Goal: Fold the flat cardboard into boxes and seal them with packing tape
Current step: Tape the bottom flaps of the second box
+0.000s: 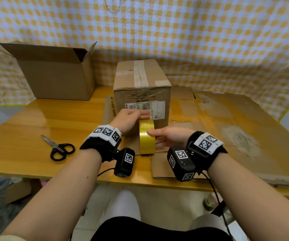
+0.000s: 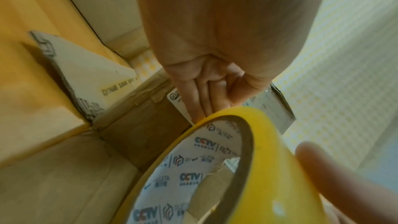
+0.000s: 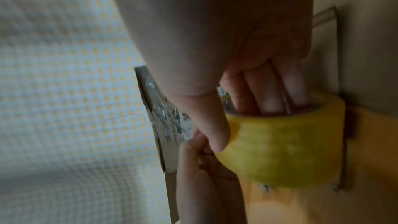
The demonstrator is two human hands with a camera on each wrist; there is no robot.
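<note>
A closed cardboard box (image 1: 140, 79) with tape along its top and a label on its front stands at the middle of the table. In front of it is a yellow tape roll (image 1: 146, 136), held on edge. My right hand (image 1: 157, 138) grips the roll (image 3: 286, 142) with fingers inside the core and the thumb on the outside. My left hand (image 1: 138, 115) is at the roll's top, against the box front, and pinches the tape end (image 3: 200, 142). The left wrist view shows the roll's printed core (image 2: 193, 168) and the box face (image 2: 150, 125).
An open-topped cardboard box (image 1: 57, 73) stands at the back left. Black-handled scissors (image 1: 60, 148) lie on the wooden table (image 1: 36, 119) left of my hands. A large flat cardboard sheet (image 1: 227, 127) covers the right side. A chequered cloth (image 1: 157, 32) hangs behind.
</note>
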